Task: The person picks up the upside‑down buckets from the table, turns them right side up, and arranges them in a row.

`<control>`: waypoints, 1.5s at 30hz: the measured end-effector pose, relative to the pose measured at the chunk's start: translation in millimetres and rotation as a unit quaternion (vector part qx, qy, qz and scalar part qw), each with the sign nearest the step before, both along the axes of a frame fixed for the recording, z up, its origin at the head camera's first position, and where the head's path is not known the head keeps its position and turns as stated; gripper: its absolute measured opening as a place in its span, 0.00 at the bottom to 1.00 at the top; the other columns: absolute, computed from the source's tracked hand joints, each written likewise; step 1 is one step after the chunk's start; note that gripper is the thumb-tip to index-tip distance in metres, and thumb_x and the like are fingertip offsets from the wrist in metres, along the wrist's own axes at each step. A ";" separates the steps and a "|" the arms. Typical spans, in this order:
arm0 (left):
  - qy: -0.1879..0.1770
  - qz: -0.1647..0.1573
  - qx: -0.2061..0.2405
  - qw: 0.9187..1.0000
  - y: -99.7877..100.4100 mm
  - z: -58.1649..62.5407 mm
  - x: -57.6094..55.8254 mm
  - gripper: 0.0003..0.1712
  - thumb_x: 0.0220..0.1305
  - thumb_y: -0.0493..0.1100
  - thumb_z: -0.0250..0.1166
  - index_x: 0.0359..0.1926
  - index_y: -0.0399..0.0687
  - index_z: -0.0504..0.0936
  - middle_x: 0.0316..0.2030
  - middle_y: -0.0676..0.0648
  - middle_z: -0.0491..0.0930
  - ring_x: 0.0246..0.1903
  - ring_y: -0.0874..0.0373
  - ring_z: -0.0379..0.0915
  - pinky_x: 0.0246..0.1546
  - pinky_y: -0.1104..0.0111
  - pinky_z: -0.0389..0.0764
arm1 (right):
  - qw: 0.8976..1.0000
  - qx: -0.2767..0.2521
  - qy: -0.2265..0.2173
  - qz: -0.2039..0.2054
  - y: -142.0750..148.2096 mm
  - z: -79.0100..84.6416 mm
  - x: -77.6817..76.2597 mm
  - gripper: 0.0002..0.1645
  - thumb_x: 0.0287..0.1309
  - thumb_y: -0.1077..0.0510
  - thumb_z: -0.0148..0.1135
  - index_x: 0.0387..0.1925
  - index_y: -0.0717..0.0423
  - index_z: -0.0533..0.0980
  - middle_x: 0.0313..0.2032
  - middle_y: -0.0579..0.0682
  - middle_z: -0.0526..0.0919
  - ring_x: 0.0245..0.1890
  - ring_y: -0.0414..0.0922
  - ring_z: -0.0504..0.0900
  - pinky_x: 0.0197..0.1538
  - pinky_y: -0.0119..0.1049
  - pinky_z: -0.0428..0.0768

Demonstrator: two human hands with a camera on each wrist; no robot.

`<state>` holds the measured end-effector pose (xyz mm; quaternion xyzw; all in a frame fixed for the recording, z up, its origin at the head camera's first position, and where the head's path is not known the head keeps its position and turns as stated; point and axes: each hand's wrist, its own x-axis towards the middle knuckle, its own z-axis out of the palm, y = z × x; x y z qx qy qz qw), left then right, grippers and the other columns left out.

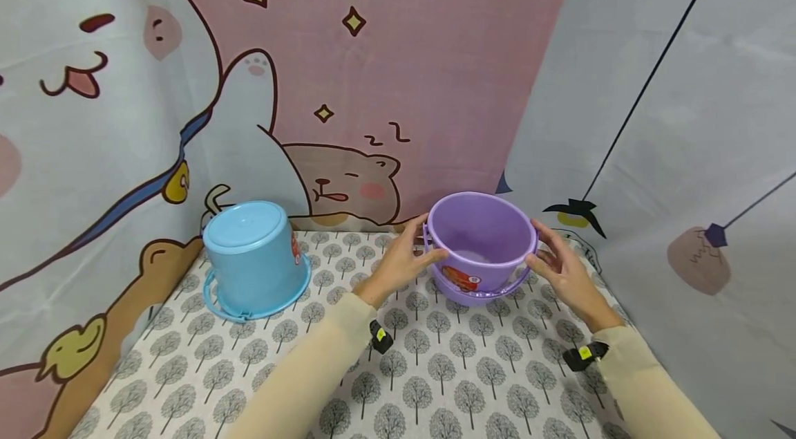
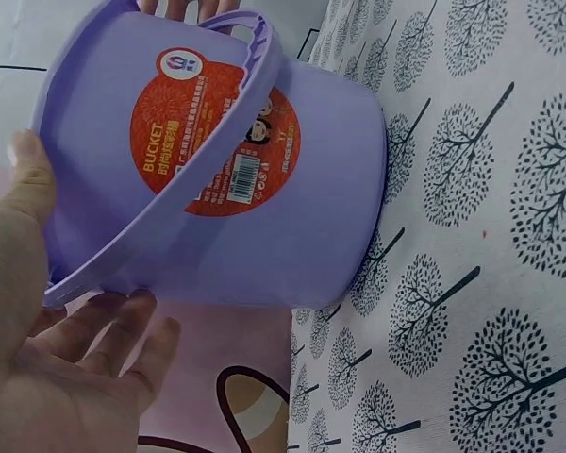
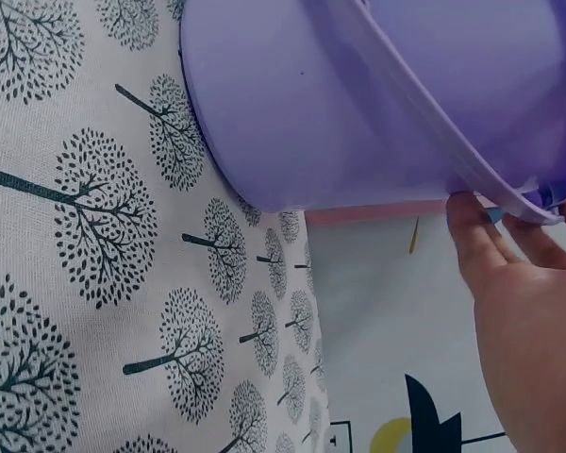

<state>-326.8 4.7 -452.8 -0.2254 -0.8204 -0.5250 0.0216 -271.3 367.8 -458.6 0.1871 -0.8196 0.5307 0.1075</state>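
Note:
A purple bucket (image 1: 479,273) stands upright on the table, its mouth facing up and its handle hanging down at the front. My left hand (image 1: 403,260) grips the rim on its left side, thumb at the front and fingers behind. On the opposite side my right hand (image 1: 564,276) holds the rim near the handle's end. A red label (image 2: 217,132) with the word BUCKET shows on the purple wall in the left wrist view. To the left a light blue bucket (image 1: 249,259) sits upside down, its base up and its handle lying around its rim.
A white cloth with grey tree prints (image 1: 367,387) covers the table. Behind the buckets hangs a pink curtain (image 1: 410,45) with cartoon animals. A pale grey curtain (image 1: 696,114) borders the right side.

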 end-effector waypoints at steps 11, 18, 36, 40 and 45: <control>-0.020 0.015 -0.040 0.999 -5.9 -0.5 7.0 0.70 0.72 0.65 0.81 0.98 0.56 0.46 0.92 0.40 0.64 0.88 0.35 0.68 0.88 0.30 0.69 | 0.995 0.072 -0.022 -0.071 -12.1 -2.1 1.1 0.49 0.93 0.47 0.56 0.98 0.40 0.43 0.94 0.65 0.51 0.87 0.78 0.65 0.83 0.83 0.69; 0.006 0.022 -0.059 0.998 -33.2 -1.7 21.0 0.66 0.74 0.65 0.80 0.97 0.59 0.50 0.90 0.41 0.67 0.84 0.37 0.74 0.84 0.32 0.77 | 0.983 0.075 0.069 -0.153 -24.1 1.5 12.2 0.48 0.90 0.47 0.57 0.97 0.48 0.50 0.91 0.72 0.55 0.86 0.78 0.61 0.84 0.89 0.61; 0.119 0.095 -0.128 0.980 -129.1 -0.7 68.7 0.50 0.79 0.63 0.77 0.91 0.55 0.67 0.81 0.43 0.78 0.78 0.39 0.80 0.80 0.36 0.83 | 0.942 0.175 0.271 -0.096 -119.2 21.7 37.9 0.50 0.67 0.57 0.78 0.87 0.55 0.71 0.84 0.66 0.72 0.82 0.72 0.74 0.77 0.84 0.78; 0.160 0.126 -0.128 0.971 -146.1 -2.5 75.4 0.48 0.77 0.59 0.80 0.89 0.55 0.71 0.74 0.42 0.83 0.73 0.40 0.84 0.75 0.39 0.88 | 0.933 0.193 0.297 -0.056 -149.4 23.2 36.4 0.48 0.67 0.56 0.79 0.85 0.57 0.72 0.83 0.66 0.73 0.82 0.71 0.75 0.80 0.77 0.80; 0.202 0.164 -0.125 0.957 -165.7 -4.4 82.3 0.48 0.73 0.55 0.85 0.86 0.50 0.75 0.69 0.41 0.84 0.67 0.42 0.86 0.70 0.41 0.91 | 0.935 0.201 0.294 0.002 -184.8 22.5 33.2 0.48 0.69 0.57 0.79 0.86 0.57 0.72 0.83 0.64 0.73 0.84 0.65 0.74 0.83 0.69 0.81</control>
